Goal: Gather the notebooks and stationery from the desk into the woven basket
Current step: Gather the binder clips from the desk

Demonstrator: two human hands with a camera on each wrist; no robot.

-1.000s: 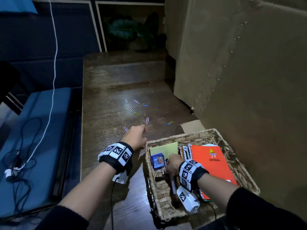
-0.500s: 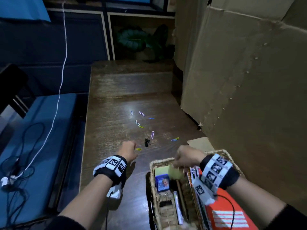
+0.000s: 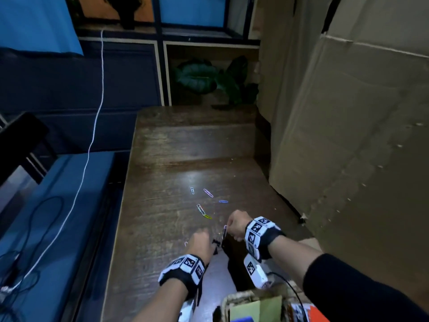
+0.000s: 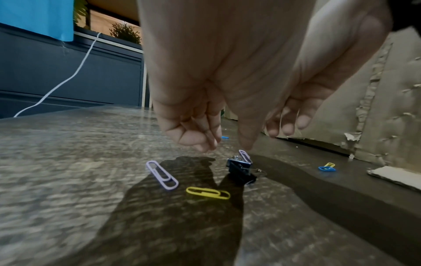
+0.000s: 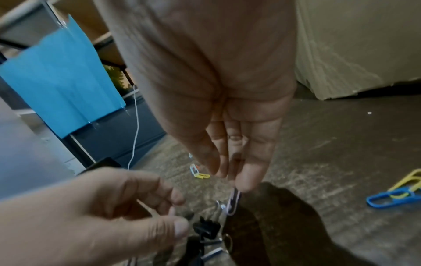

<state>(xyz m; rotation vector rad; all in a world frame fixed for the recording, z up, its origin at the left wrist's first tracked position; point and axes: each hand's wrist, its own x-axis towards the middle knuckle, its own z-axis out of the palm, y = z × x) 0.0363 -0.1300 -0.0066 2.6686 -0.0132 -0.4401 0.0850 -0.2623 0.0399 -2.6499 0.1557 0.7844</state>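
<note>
Both hands have left the woven basket [image 3: 241, 298] and are now meeting over the desk [image 3: 162, 228], just beyond its far rim. Your head view is hiding the fingers; your wrist views are showing them. Your right hand [image 3: 235, 225] is pinching a lilac paper clip [image 5: 233, 203] between thumb and fingertips, the clip hanging down. Your left hand [image 3: 200, 244] is hovering with fingers loosely curled, holding nothing, just above a black binder clip [image 4: 241, 172]. Another lilac clip [image 4: 162, 175] and a yellow clip [image 4: 207, 193] are lying near it; a blue-and-yellow pair [image 4: 327, 167] is sitting to the right, towards the cardboard wall [image 3: 359, 135]. More clips [image 3: 204, 205] are lying farther out.
</note>
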